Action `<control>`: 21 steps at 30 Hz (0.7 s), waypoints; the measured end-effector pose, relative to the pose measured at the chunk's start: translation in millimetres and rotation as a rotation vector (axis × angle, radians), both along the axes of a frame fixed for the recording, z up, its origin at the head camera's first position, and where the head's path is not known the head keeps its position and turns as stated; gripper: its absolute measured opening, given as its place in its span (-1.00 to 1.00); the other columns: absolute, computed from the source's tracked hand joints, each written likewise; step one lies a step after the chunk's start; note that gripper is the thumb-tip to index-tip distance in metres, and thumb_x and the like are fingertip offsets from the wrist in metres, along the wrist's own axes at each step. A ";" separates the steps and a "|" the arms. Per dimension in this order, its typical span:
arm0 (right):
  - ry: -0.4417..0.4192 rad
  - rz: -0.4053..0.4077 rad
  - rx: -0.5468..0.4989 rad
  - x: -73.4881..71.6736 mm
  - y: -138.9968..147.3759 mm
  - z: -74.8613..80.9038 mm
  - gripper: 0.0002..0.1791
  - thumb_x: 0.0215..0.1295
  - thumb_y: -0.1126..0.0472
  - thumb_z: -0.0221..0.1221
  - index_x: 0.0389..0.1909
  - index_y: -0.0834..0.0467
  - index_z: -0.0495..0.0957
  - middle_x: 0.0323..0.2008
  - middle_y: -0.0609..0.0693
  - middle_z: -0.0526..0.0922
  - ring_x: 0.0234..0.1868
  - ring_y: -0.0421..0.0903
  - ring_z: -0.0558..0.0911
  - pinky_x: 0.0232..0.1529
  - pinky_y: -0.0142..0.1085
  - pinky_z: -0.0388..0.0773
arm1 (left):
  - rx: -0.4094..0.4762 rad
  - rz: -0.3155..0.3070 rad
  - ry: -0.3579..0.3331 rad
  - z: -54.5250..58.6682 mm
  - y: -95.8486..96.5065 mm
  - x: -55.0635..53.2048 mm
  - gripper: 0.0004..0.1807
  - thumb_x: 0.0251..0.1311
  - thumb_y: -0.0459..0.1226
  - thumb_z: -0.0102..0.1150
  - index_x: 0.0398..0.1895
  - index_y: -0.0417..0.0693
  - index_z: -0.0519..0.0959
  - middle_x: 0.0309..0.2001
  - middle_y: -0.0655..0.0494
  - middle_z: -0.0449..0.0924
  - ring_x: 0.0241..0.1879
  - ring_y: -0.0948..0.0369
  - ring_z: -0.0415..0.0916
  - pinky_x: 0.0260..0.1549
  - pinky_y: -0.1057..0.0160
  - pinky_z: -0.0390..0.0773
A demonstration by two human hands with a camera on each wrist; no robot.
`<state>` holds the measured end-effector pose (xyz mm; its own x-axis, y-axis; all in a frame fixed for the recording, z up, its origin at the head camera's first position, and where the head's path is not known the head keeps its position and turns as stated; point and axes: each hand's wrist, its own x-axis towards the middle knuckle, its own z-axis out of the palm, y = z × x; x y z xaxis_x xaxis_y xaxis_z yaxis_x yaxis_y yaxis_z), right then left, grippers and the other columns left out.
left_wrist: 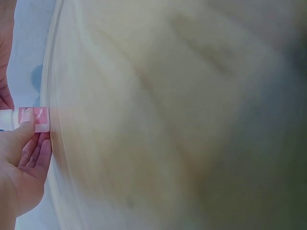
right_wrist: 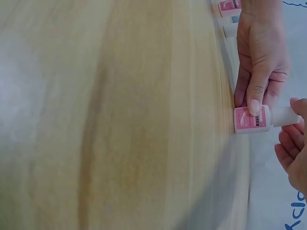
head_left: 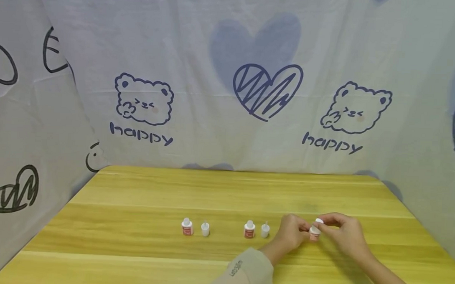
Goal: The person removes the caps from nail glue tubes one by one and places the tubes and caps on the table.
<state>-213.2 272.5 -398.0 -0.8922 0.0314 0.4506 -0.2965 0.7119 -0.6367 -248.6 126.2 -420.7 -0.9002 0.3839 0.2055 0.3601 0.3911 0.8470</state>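
At the right of the table, in the head view, a small white bottle with a pink label (head_left: 314,234) stands between my two hands. My left hand (head_left: 291,233) grips it low down, and in the right wrist view its thumb lies across the label. The fingers of my right hand (head_left: 345,234) pinch the white cap (right_wrist: 285,116) on top. That cap sits on the bottle's neck; how tightly cannot be seen. Left of my hands are two uncapped bottles of the same kind, one nearer (head_left: 249,229) and one farther off (head_left: 187,227).
A white cap (head_left: 265,230) stands beside the nearer uncapped bottle, and another cap (head_left: 205,229) beside the farther one. Each has a thin stem pointing up. The yellow wooden table (head_left: 143,189) ends at a hanging cloth (head_left: 198,116) printed with bears and hearts.
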 end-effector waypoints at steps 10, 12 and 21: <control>-0.018 0.030 0.024 -0.2 1.2 4.4 -0.95 0.05 0.29 0.33 -0.44 0.18 0.67 -0.45 0.04 0.73 -0.40 -0.51 0.54 -0.37 -0.51 0.54 | -0.006 -0.001 0.002 0.1 1.0 -1.2 -0.89 -0.10 -0.36 0.40 -0.45 -0.21 0.71 -0.48 0.04 0.72 -0.52 0.45 0.59 -0.51 0.65 0.43; -0.036 0.035 0.033 -0.1 1.6 5.6 -0.94 0.05 0.29 0.32 -0.42 0.18 0.67 -0.43 0.04 0.73 -0.38 -0.52 0.54 -0.34 -0.50 0.54 | -0.008 -0.002 0.003 0.4 0.5 -0.6 -0.88 -0.10 -0.35 0.40 -0.45 -0.21 0.71 -0.48 0.05 0.72 -0.52 0.46 0.58 -0.52 0.65 0.43; -0.081 0.130 0.042 -1.1 4.9 10.9 -0.87 0.05 0.31 0.32 -0.38 0.28 0.66 -0.33 0.15 0.72 -0.35 -0.48 0.56 -0.32 -0.51 0.56 | 0.001 0.003 -0.028 1.3 0.9 -0.2 -0.87 -0.12 -0.34 0.41 -0.45 -0.20 0.72 -0.48 0.06 0.72 -0.50 0.46 0.58 -0.52 0.62 0.45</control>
<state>-214.3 277.4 -387.0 -0.9210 -0.1042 0.3754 -0.3367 0.6975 -0.6326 -248.9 127.2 -419.4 -0.9067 0.3811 0.1807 0.3351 0.3909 0.8573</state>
